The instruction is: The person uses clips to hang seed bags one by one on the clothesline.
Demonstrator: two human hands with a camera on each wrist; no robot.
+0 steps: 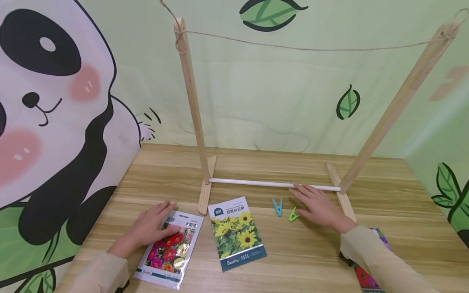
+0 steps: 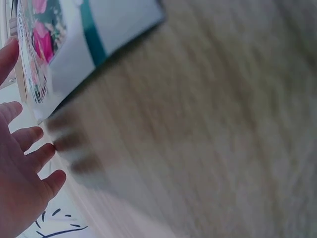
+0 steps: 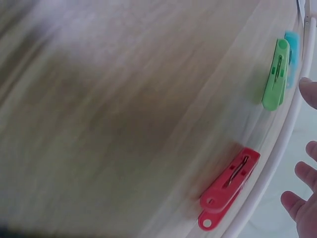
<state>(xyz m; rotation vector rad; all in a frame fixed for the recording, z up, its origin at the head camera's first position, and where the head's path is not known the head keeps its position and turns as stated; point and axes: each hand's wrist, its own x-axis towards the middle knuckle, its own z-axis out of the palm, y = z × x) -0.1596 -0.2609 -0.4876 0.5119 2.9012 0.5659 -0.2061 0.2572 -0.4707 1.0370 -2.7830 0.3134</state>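
Observation:
My left hand (image 1: 146, 228) is at the upper left edge of a seed packet (image 1: 168, 248) with red and pink flowers, its thumb over the packet. In the left wrist view its fingers (image 2: 34, 158) are extended and spread. My right hand (image 1: 318, 205) is held over the table, fingers extended, beside a green clothespin (image 1: 293, 214) and a blue clothespin (image 1: 277, 207). A red clothespin (image 3: 230, 186) shows in the right wrist view; my hand hides it in the head view. Between the hands lies a sunflower seed packet (image 1: 238, 234).
A wooden frame stands behind, with a left post (image 1: 192, 97), a right post (image 1: 399, 106), a white bottom rod (image 1: 253, 182) and a twine line (image 1: 293, 47) across the top. Another packet (image 1: 367, 280) lies partly under my right forearm. A panda-painted wall (image 1: 227, 89) closes the back.

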